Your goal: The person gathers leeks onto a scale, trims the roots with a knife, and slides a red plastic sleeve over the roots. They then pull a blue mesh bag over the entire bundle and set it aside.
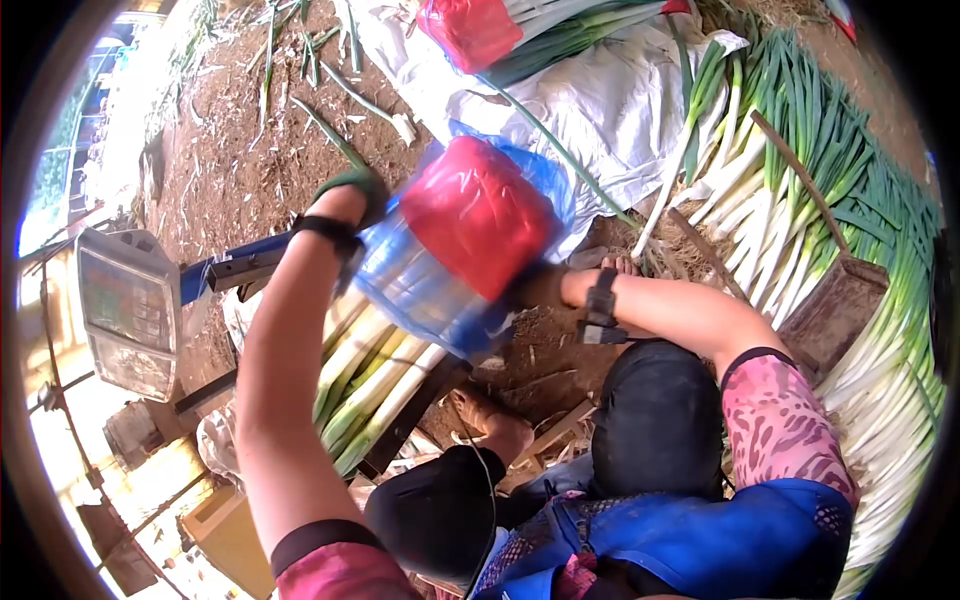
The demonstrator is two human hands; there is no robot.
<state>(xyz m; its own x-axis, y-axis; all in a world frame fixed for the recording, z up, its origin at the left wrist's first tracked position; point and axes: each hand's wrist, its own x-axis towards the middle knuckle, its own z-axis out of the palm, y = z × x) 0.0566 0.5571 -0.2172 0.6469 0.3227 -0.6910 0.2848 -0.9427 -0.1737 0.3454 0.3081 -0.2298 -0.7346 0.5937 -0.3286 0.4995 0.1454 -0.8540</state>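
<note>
Red-and-blue plastic bag [480, 215], over long white-green stalks [375, 375]; left hand [368, 195], right hand [538, 286] flanking, apparently for steadiness; either grip: cannot tell.

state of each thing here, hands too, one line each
bag: over part of the bundle, blurred
bundle: partly bagged, partly bare
far bundle: partly wrapped
pile: loose, unbagged
sheet: spread, crumpled
left hand: at bag, grip unclear
right hand: at bag, grip unclear
</note>
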